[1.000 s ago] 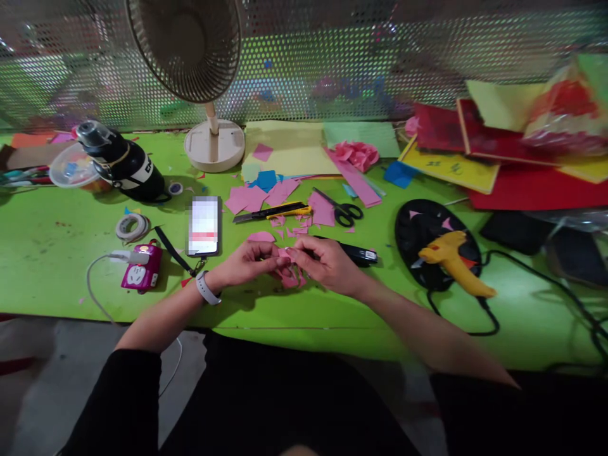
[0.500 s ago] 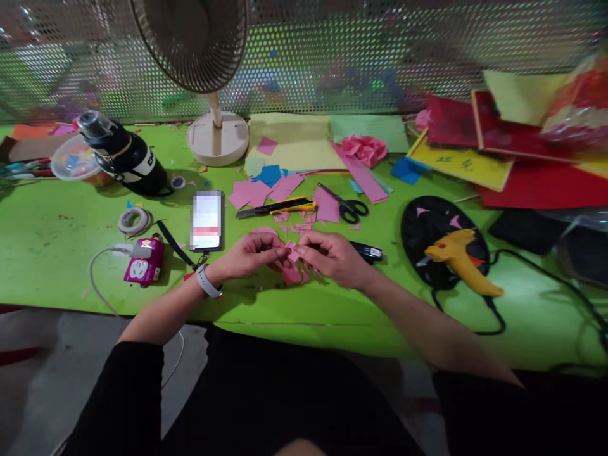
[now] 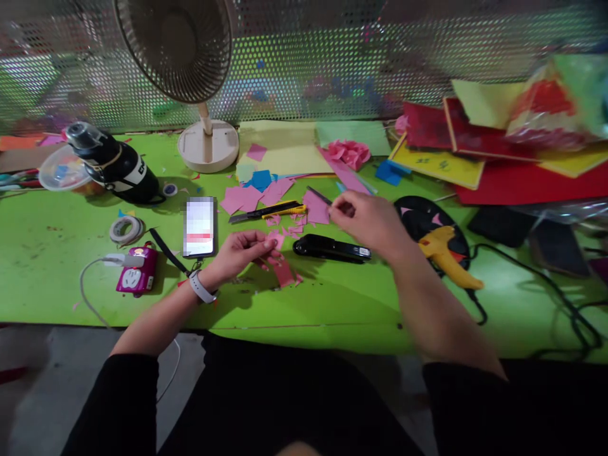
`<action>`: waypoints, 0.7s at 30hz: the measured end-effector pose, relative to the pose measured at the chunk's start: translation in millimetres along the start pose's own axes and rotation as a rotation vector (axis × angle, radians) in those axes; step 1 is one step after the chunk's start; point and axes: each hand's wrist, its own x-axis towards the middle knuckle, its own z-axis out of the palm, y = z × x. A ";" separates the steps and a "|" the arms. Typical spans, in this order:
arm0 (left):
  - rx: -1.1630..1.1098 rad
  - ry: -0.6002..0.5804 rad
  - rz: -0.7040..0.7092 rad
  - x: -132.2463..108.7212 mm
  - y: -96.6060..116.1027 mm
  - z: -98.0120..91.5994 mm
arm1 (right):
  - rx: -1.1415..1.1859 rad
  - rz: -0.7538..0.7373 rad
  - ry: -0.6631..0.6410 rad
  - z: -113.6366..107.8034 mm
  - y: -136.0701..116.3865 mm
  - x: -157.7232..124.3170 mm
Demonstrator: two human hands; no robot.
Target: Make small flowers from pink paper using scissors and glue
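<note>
My left hand (image 3: pixel 244 252) pinches a small piece of pink paper (image 3: pixel 276 239) between thumb and fingers. Below its fingertips a larger pink paper scrap (image 3: pixel 284 272) lies on the green table. My right hand (image 3: pixel 363 218) is at the pair of scissors (image 3: pixel 319 195), its bent fingers closed over the handles and hiding them. The scissor blades point away to the left and still rest near a pink paper sheet (image 3: pixel 316 209). Between my hands lies a black stapler (image 3: pixel 332 248). A yellow-and-black utility knife (image 3: pixel 268 211) lies beyond, next to pink cuttings (image 3: pixel 292 225).
A phone (image 3: pixel 199 226), a tape roll (image 3: pixel 126 229), a magenta plug adapter (image 3: pixel 137 271) and a black bottle (image 3: pixel 118 168) stand or lie left. A fan (image 3: pixel 208 145) stands behind. Right are a yellow glue gun (image 3: pixel 449 256) on a black dish (image 3: pixel 411 212) and stacked coloured paper (image 3: pixel 513 183).
My right hand has left the pink piece and moved right and away to the scissor handles, uncovering the stapler. My left hand keeps the piece. The view has shifted slightly.
</note>
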 end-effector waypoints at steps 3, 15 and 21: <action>-0.017 0.063 0.031 1.7 -3.0 -2.2 | -0.200 0.130 0.045 2.4 46.1 18.8; -0.141 0.131 0.057 3.9 -5.1 -0.5 | -0.122 0.190 -0.054 22.4 81.9 28.5; -0.213 0.199 0.081 3.2 -3.6 1.7 | -0.272 0.330 -0.209 13.7 69.8 30.4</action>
